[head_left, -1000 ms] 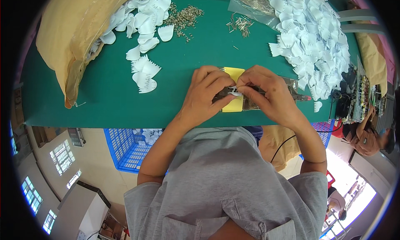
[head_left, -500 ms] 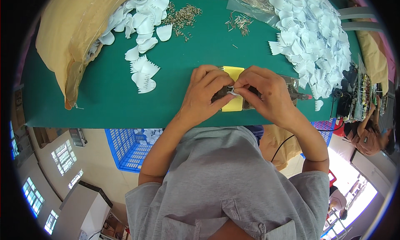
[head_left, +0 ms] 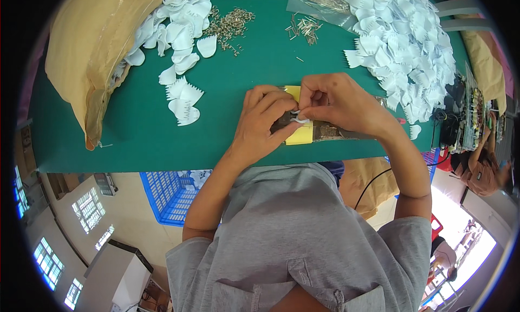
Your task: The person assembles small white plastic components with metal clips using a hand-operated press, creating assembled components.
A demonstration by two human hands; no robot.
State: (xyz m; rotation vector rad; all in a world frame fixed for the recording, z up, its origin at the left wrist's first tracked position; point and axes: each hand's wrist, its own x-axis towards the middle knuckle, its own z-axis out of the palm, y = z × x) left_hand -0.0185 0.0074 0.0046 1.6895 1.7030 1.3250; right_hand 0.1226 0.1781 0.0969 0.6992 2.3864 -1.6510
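Over a yellow pad (head_left: 299, 137) at the table's near side, my two hands meet at the fingertips. My left hand (head_left: 264, 118) is closed, its thumb and fingers gripping the edge of a small white plastic piece (head_left: 301, 120), mostly covered by fingers. My right hand (head_left: 341, 103) pinches thumb to forefinger against the same piece from the right; whatever is in the pinch is too small to make out. Below the right hand lies a dark, flat fixture (head_left: 338, 132) under the pad. Several white toothed pieces (head_left: 184, 101) lie loose to the left.
Small metal clips (head_left: 232, 24) and thin metal pins (head_left: 305, 28) lie in heaps at the back. A large pile of white toothed pieces (head_left: 398, 46) covers the right. A brown sack (head_left: 81, 57) spills more pieces at left. Blue crate (head_left: 162, 198) stands below the table edge.
My right hand has turned and its knuckles have risen, while its fingertips stay at the white piece. The left hand keeps its hold. The whole view has shifted slightly.
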